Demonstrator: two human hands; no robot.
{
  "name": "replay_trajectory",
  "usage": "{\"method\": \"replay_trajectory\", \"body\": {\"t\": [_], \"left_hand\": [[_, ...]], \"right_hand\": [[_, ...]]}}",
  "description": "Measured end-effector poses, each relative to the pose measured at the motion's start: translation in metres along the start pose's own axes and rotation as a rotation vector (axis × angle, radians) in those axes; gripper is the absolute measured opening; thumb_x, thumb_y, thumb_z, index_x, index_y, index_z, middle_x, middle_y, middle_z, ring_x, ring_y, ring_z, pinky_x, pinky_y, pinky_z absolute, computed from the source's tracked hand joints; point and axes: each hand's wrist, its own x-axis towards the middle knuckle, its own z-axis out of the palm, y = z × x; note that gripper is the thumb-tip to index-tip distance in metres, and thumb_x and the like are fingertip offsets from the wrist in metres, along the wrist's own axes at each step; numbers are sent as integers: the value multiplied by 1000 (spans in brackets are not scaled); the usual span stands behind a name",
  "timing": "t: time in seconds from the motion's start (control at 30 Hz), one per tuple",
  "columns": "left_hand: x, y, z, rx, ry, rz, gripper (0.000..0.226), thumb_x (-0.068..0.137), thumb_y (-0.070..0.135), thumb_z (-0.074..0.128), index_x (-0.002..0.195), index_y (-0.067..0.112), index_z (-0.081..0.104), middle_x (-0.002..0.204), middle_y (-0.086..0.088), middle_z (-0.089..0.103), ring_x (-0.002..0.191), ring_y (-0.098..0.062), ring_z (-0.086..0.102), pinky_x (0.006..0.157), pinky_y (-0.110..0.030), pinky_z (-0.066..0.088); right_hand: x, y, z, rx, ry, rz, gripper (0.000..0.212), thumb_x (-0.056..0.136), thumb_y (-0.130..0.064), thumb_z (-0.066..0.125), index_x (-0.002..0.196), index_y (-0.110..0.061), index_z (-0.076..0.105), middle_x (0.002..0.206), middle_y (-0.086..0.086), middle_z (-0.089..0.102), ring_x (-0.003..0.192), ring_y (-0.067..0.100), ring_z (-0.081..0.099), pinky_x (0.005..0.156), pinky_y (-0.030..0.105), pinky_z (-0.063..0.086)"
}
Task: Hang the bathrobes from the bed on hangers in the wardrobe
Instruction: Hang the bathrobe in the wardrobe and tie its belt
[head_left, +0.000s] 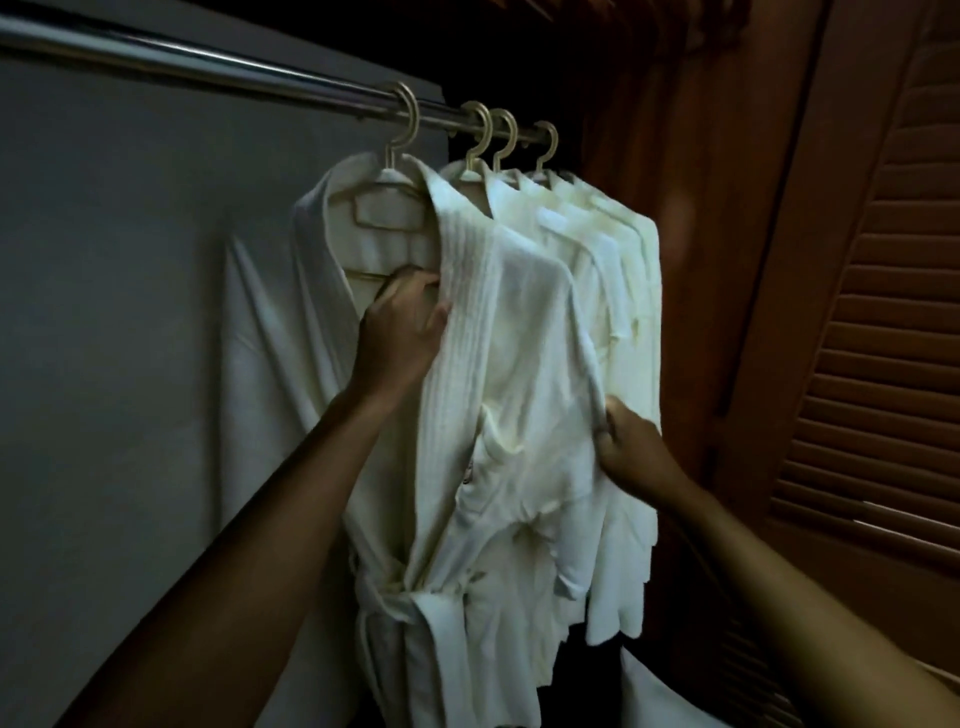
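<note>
Several white bathrobes hang on gold hangers from the metal rail (208, 57) inside the wardrobe. The nearest bathrobe (519, 364) hangs on the leftmost hanger (400, 156), its belt tied low down. My left hand (402, 327) grips its ribbed collar near the hanger's lower bar. At the robe's right edge, lower down, my right hand (631, 452) pinches the fabric. Behind it the other bathrobes (618, 249) are packed close on further hangers (498, 140).
A grey back wall (104, 260) fills the left side. A brown louvred wardrobe door (883, 312) stands at the right, close to the hanging robes. The rail to the left of the hangers carries nothing.
</note>
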Motion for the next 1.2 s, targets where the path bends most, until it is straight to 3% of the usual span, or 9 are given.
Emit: {"method": "replay_trajectory", "body": {"t": [0.2,0.27,0.4,0.57,0.63,0.77,0.93,1.1,1.2], "left_hand": [[-11,12,7,13,-48,-85,48,89,19,63,137,12,55,146,-4,52,140,-20,44,108,-29,39],[-13,18,7,17,-36,-87,50,90,20,65,138,9,55,148,-7,51,141,-23,43,109,-30,37],[-13,30,7,4,-6,-130,48,91,29,66,134,10,57,143,-7,53,131,-23,50,102,-28,40],[-20,35,5,25,-49,-117,49,92,36,65,135,16,51,144,-1,49,130,-22,50,98,-34,45],[-22,40,2,26,-66,-169,54,92,36,65,139,19,47,148,1,46,133,-20,47,100,-30,42],[-20,58,-3,-1,-95,-255,56,90,38,67,139,22,47,143,2,50,126,-21,52,95,-26,39],[-16,71,-12,26,-163,-352,59,88,43,67,140,25,45,140,0,55,121,-24,58,94,-32,46],[-15,83,-28,82,-245,-411,64,84,41,68,142,28,44,140,-1,57,119,-29,59,94,-34,46],[-21,98,-29,55,-243,-450,68,81,41,67,143,28,45,142,-4,54,126,-29,55,96,-34,43]], "right_hand": [[-46,47,21,192,-30,170,16,73,-22,46,78,-18,61,78,-2,66,81,19,63,67,29,44],[-47,24,16,403,101,133,13,94,-30,56,101,-23,64,97,-9,67,92,6,63,77,23,45],[-28,-26,9,436,107,-1,68,84,-45,77,140,-26,42,107,-16,58,97,-4,58,80,12,43],[-34,8,26,122,-69,-5,25,81,-32,68,90,-11,58,73,2,60,71,25,59,64,36,40],[-42,20,16,302,-173,38,29,79,-33,63,94,-8,66,89,9,70,84,28,68,76,44,55],[-54,21,-13,914,-429,185,37,80,-4,68,117,-6,68,113,17,73,107,38,69,96,50,54],[-77,44,-42,625,-548,117,57,71,-24,91,122,-23,65,112,-1,75,100,18,73,86,35,60],[-105,104,-78,639,-475,220,35,81,-17,83,114,-14,72,107,7,77,95,27,75,86,41,60],[-123,132,-88,331,-406,130,16,88,-17,73,103,-19,69,99,7,71,85,25,69,76,37,54]]}}
